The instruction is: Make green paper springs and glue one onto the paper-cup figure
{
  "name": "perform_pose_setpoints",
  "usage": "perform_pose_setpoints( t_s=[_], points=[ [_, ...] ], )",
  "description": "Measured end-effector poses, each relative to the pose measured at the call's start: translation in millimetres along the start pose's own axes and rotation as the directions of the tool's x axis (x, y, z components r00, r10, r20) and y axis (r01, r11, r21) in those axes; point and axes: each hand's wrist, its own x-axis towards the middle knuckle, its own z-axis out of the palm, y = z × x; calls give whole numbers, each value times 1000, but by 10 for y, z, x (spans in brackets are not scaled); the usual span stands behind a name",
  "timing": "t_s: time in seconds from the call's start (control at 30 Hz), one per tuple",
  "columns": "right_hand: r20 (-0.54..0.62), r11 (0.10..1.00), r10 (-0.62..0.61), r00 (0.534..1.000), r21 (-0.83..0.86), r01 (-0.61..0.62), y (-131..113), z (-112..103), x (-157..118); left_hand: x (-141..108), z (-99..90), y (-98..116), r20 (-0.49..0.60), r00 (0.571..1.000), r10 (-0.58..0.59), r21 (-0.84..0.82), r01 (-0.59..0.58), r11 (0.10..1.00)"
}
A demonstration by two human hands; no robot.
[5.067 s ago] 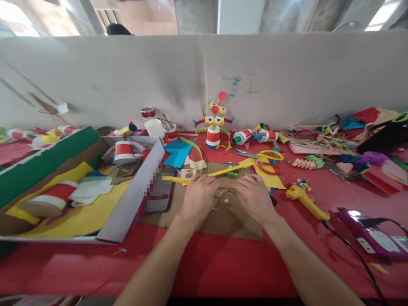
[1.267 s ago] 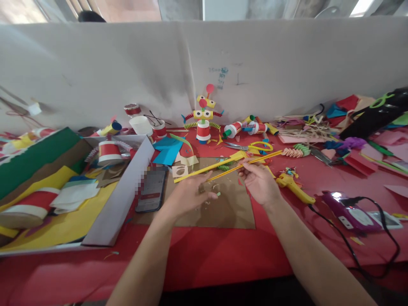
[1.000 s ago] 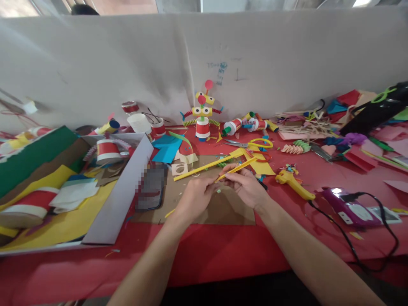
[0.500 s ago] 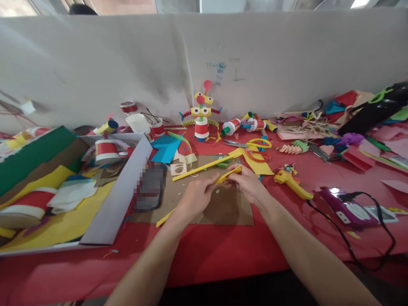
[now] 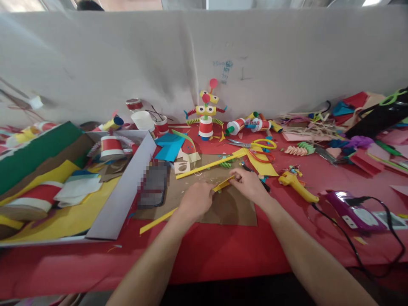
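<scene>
Both hands hold a yellow paper strip (image 5: 223, 184) above the brown cardboard sheet (image 5: 236, 211). My left hand (image 5: 196, 200) is closed on it, and a long tail of the strip sticks out past the left wrist toward the lower left. At its other end, my right hand (image 5: 250, 185) pinches it between thumb and fingers. Beyond the hands, a second yellow strip (image 5: 207, 166) lies slantwise across the cardboard. Green coiled paper (image 5: 227, 163) rests beside that strip. Scissors (image 5: 255, 145) with yellow handles lie farther back, near a yellow paper piece (image 5: 263, 164).
On the left stands an open box (image 5: 123, 193) with paper and cup figures. A phone-like dark object (image 5: 154, 185), partly pixelated, lies beside it. To the right are a yellow glue gun (image 5: 299, 187) and a purple power socket (image 5: 353, 211) with a black cord. A cup figure (image 5: 206, 126) stands behind.
The hands have drawn farther apart along the yellow strip, and more of its tail shows at lower left. A dark tool under my right hand is now visible. The view has shifted slightly.
</scene>
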Motion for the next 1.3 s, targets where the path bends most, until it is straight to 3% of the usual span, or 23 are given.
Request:
perform_pose_setpoints(
  t_s=[0.1,0.17,0.23,0.3,0.4,0.47,0.5,0.6,0.63,0.77,0.87,0.9,1.0,1.03,1.13,1.23,1.3],
  points=[
    [-33,998,70,997,-5,-70,-75,46,-41,29,-77,-52,-119,992,-40,-60,33,998],
    [75,999,-5,997,-39,8,-140,91,-88,44,-115,-97,-186,979,-79,-127,55,990],
    [195,982,-121,973,-117,145,-195,124,-134,59,-121,-137,-179,979,-99,-182,65,981],
    [214,940,-166,963,-259,220,-215,112,-153,77,-100,-166,-145,985,-94,-197,65,978],
    [8,875,-132,991,-468,120,-173,18,-120,98,-62,-188,-132,987,-88,-183,63,981],
    [-148,853,-172,974,-516,73,-138,-37,-89,105,-60,-194,-128,987,-97,-181,73,981],
    [-148,848,-224,963,-517,118,-130,-45,-82,108,-67,-196,-125,987,-103,-182,79,980],
    [110,785,-401,910,-470,403,-158,14,-106,117,-89,-212,-110,988,-108,-197,85,977],
    [155,767,-409,899,-477,431,-177,49,-126,121,-91,-220,-98,988,-118,-201,97,975],
    [-32,749,-273,961,-635,191,-236,130,-200,136,-69,-250,-67,988,-140,-206,124,971],
    [154,725,-326,933,-593,351,-238,106,-231,136,-60,-249,-93,991,-101,-223,78,972],
    [170,724,-316,933,-593,353,-234,86,-235,135,-63,-244,-91,991,-99,-225,77,971],
    [-30,729,-217,976,-670,141,-217,13,-238,127,-84,-222,-72,991,-111,-224,92,970],
    [-44,724,-220,974,-677,133,-212,-10,-237,124,-88,-217,-68,992,-109,-221,92,971],
    [59,718,-244,968,-660,221,-209,-62,-229,120,-78,-211,-71,993,-95,-188,81,979],
    [-81,722,-190,978,-687,83,-226,-107,-229,117,-33,-197,-92,989,-117,-144,103,984],
    [-148,762,-193,970,-646,54,-240,-139,-247,106,1,-158,-89,986,-141,-122,129,984]
  ],
)
